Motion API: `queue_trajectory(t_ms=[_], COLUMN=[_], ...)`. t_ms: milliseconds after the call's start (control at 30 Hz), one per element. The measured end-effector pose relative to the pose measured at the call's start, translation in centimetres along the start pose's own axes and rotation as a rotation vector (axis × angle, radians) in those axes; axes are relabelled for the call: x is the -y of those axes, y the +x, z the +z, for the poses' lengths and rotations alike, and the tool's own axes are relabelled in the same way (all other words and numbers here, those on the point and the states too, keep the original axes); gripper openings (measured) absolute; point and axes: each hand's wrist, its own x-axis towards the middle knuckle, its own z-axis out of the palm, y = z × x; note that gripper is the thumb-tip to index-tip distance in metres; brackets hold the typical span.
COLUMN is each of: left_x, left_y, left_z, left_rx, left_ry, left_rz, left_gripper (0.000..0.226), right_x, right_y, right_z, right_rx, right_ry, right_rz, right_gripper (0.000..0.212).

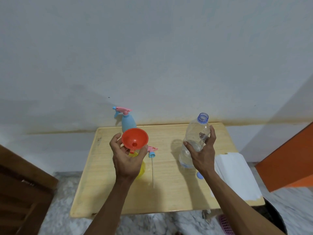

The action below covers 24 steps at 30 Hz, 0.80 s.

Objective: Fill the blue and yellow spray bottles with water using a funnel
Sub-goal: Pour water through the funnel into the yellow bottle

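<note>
At the far left edge of the wooden table the blue spray bottle stands upright with its pink trigger head on, nozzle pointing left. Just in front of it the left hand holds the orange funnel from below, fingers curled round its lower cone; the wide mouth tilts up toward the camera and the spout points down at the yellow spray bottle, which is mostly hidden behind that hand. Just right of it a detached spray head lies on the table, its long dip tube running toward the near edge. Further right the right hand grips a clear, uncapped water bottle round its middle, long axis leaning slightly right, open neck up. A blue cap lies below that wrist, and white folded paper covers the right edge
</note>
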Motion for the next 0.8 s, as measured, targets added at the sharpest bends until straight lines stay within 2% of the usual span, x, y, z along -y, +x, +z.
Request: queue_trajectory(t_ms=[100,200,300,500,633,800], left_x=[-1.7,-2.0,-0.9,3.2,5.2,7.3], left_y=[0.3,0.2,0.0,-0.8,-0.8,-0.9], left_z=[1.5,3.3,5.4,8.9,10.7,12.3], left_rx=[0.035,0.146,0.259,0.411,0.534,0.484], left_ry=[0.058,0.234,0.47,0.735,0.776,0.735], left_rz=[0.041,0.101,0.079,0.051,-0.062,-0.176], left_gripper=[0.084,0.085,0.085,0.076,0.08,0.07], right_x=[-0.2,-0.3,-0.4,-1.0,-1.4,-2.0], right_y=[0.0,0.1,0.2,0.7,1.0,1.3], right_z=[-0.1,-0.2,-0.4,-0.7,-1.1,-1.0], right_rx=[0.002,0.011,0.025,0.06,0.082,0.082], right_ry=[0.003,0.014,0.023,0.008,0.021,0.026], right_rz=[0.013,0.033,0.036,0.008,0.02,0.044], right_gripper=[0.112,0.112,0.112,0.113,0.114,0.117])
